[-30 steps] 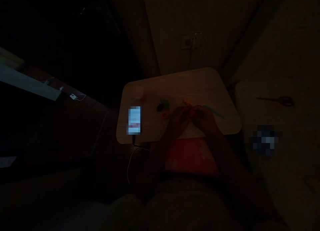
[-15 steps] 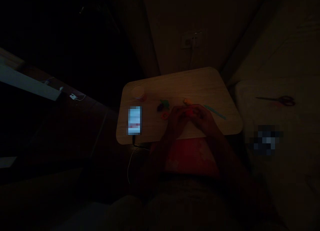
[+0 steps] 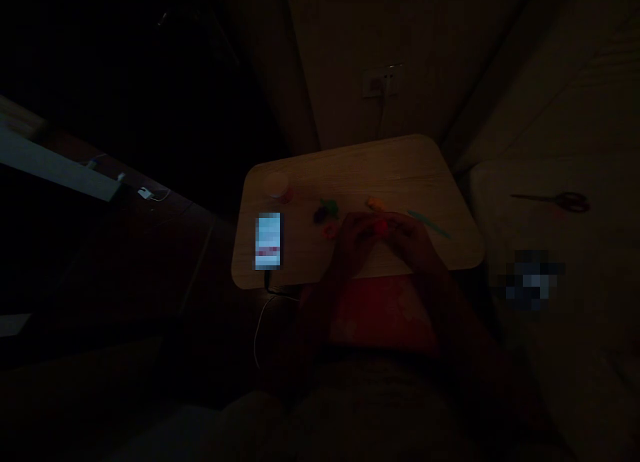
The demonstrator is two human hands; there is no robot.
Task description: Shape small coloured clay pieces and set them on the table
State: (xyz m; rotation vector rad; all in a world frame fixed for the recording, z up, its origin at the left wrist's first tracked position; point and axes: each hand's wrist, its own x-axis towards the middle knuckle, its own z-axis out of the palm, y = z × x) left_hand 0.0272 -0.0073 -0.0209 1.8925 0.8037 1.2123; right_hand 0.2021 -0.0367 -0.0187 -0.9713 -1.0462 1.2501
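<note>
Over the front of a small wooden table, my left hand [image 3: 354, 239] and my right hand [image 3: 406, 239] meet with bent fingers. Between their fingertips is a soft red lump [image 3: 382, 227], apparently modelling clay, and both hands are closed on it. Left of my left hand lie a green lump [image 3: 329, 207], a dark purple lump [image 3: 319, 215] and an orange-red piece [image 3: 329, 231]. A yellow-orange lump [image 3: 375, 204] sits just beyond my fingers. Close to my right hand lies a thin teal strip-like tool [image 3: 429, 224]. Dim light hides finger detail.
A lit phone [image 3: 269, 242] with a cable lies at the table's [image 3: 350, 165] left side, near a pale tub [image 3: 277, 186]. Scissors [image 3: 570, 201] and a blurred dark object [image 3: 533, 282] rest on the pale surface to the right. A wall socket [image 3: 381, 82] is behind.
My fingers have shifted slightly around the red lump, with more of it showing between them. The things on the table stay where they were.
</note>
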